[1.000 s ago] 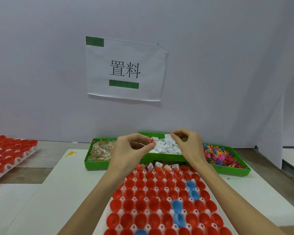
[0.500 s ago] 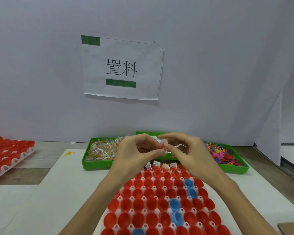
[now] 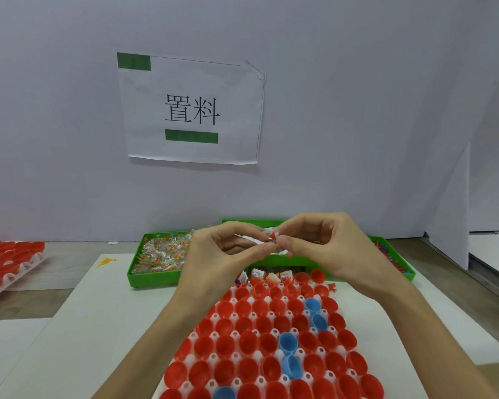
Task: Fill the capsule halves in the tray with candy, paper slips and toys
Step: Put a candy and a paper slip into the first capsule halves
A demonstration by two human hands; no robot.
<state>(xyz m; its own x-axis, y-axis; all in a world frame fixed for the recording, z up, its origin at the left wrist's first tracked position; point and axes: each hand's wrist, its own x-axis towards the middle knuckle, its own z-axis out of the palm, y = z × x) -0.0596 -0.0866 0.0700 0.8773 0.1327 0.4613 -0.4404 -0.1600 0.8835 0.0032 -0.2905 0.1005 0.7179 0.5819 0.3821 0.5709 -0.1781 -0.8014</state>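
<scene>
Since the earlier frames both hands have been drawn closer together. Near: the white tray (image 3: 274, 331) of red and blue capsule halves (image 3: 244, 345) on a white board (image 3: 78, 335). Above its far rows, a small white-red packet (image 3: 271, 237), orientation unclear, is pinched between left hand (image 3: 222, 254) and right hand (image 3: 326, 249). Beyond, green bins (image 3: 153, 276). On the far wall, a sign (image 3: 192, 109) reads "置料".

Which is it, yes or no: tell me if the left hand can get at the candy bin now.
Probably yes. The candy bin lies open-topped just beyond the left hand, nothing between, but its grip pinches a small item with the right hand.
</scene>
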